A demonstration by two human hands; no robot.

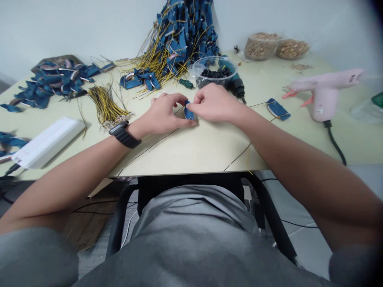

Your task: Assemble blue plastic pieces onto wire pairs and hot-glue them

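A small blue piece (188, 111) stands between my two hands over the middle of the table. My left hand (167, 113), with a black watch on its wrist, grips the piece between thumb and forefinger. From the right, my right hand (214, 103) pinches at the upper edge of the same piece, its other fingers curled in. A thin dark wire (149, 148) runs from near the left fingers down to the table's front edge. Another blue piece with wires (278, 109) lies to the right, beyond my right forearm.
Behind my hands are a tub of black parts (215, 73), a green tool (236, 81) and a large heap of blue pieces (187, 36). Yellow wires (107, 105) and a white box (49, 141) lie left. A pink glue gun (326, 93) stands right.
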